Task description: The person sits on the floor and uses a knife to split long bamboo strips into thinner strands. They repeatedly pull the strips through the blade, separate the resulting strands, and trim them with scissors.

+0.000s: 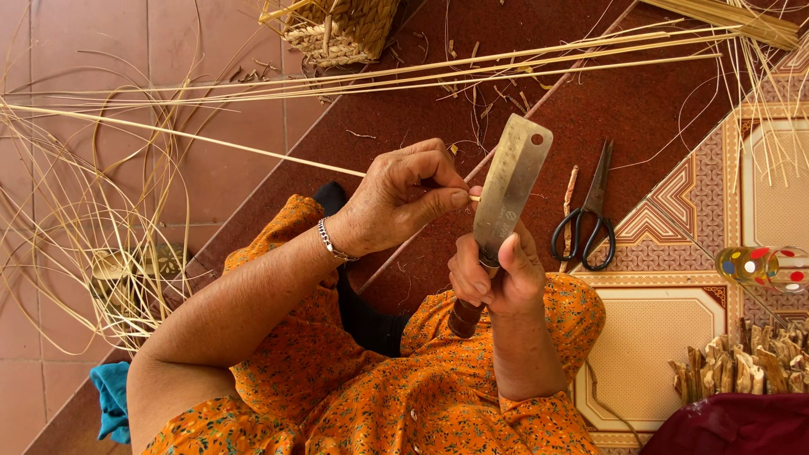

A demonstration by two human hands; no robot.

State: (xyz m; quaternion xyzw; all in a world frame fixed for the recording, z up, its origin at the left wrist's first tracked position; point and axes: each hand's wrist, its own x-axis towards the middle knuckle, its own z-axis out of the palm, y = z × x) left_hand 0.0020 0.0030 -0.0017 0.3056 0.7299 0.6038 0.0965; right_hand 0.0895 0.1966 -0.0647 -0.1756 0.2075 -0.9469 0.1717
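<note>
Broad, dull-metal cleaver blade with a dark wooden handle upright over the lap in the right hand, edge toward the long pale cane strip, apparently for shaving. Right fingers wrapped tight round the handle. Left hand pinching the strip's end against the blade, fingertips closed narrow.

Left hand pinches cane strip against cleaver, held upright in right hand. Scissors on floor right of cleaver. Basket beyond hands. Glass far right, wood pieces below it.
</note>
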